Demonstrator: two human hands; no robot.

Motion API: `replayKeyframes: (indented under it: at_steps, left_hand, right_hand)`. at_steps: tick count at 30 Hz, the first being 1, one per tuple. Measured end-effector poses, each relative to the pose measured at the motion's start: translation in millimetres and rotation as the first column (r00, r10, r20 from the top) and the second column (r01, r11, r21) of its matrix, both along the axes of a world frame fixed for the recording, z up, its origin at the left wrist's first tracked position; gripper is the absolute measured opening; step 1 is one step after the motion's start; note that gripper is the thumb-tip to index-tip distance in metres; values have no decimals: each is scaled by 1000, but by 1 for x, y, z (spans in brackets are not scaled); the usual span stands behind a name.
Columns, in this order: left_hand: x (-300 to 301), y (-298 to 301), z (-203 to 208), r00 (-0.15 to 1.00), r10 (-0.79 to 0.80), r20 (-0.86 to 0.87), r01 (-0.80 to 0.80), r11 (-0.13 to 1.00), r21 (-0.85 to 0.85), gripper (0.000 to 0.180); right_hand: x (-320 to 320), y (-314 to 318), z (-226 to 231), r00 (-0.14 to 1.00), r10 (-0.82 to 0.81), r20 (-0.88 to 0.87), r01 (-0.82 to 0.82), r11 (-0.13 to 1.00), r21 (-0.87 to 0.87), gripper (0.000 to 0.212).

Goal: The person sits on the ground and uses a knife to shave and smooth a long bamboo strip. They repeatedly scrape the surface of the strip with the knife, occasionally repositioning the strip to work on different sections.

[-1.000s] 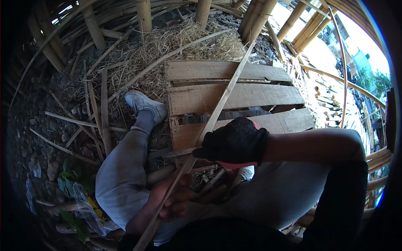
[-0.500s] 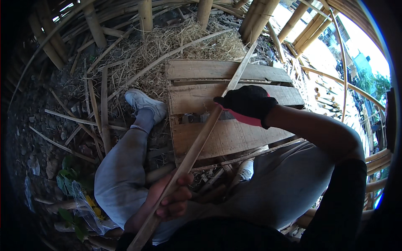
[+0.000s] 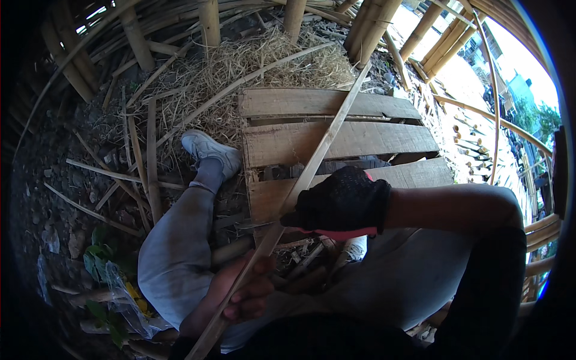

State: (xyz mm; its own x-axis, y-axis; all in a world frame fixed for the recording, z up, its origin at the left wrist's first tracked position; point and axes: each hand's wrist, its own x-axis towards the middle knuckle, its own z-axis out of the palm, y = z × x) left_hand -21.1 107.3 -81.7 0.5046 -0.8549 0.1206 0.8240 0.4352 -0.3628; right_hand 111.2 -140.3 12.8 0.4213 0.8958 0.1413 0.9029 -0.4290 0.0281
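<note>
A long split bamboo strip (image 3: pixel 329 139) runs slantwise from the lower edge, over a slatted wooden platform (image 3: pixel 336 146), to its far side. My bare left hand (image 3: pixel 240 291) wraps round the strip's near part, above my lap. Farther up, my right hand (image 3: pixel 343 203), in a black and pink glove, is closed over the strip with thumb and fingers pressed on it. A thin pale sliver shows beside those fingertips; whether it is loose or part of something held I cannot tell. The glove hides the right palm.
Dry shavings (image 3: pixel 288 63) lie heaped beyond the platform. Loose bamboo strips (image 3: pixel 152 156) are strewn on the stony ground at left, near my shoe (image 3: pixel 210 150). Bamboo posts (image 3: pixel 208 24) stand behind. A clear plastic bag (image 3: pixel 129 300) and leaves lie at lower left.
My right hand has slid down the bamboo strip toward me, nearer to my left hand. The left hand keeps its grip in nearly the same place.
</note>
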Motion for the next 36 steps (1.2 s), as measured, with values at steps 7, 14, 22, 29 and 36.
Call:
replayKeyframes:
  at_steps: [7,14,22,29,36]
  left_hand:
    - [6,3,2,999,-52,5,52,997,54,38]
    - [-2,5,9,996,-74,47,52,927,371,36]
    - [-3,7,4,999,-35,13,31,971,236,36]
    - [4,5,-2,999,11,-38,-13,999,-51,38]
    - [4,4,-6,995,53,-88,-64,989,-131,26]
  right_hand:
    - [80,-43,2,817,-552,-168,442,785,-434,47]
    - [47,-24,2,947,-301,-115,239,895,-376,36]
    - [-11,15,26,943,-162,-291,50,933,-355,34]
    - [54,-35,-5,924,-378,-66,336,881,-333,35]
    - [48,-20,2,941,-304,-151,232,900,-368,36]
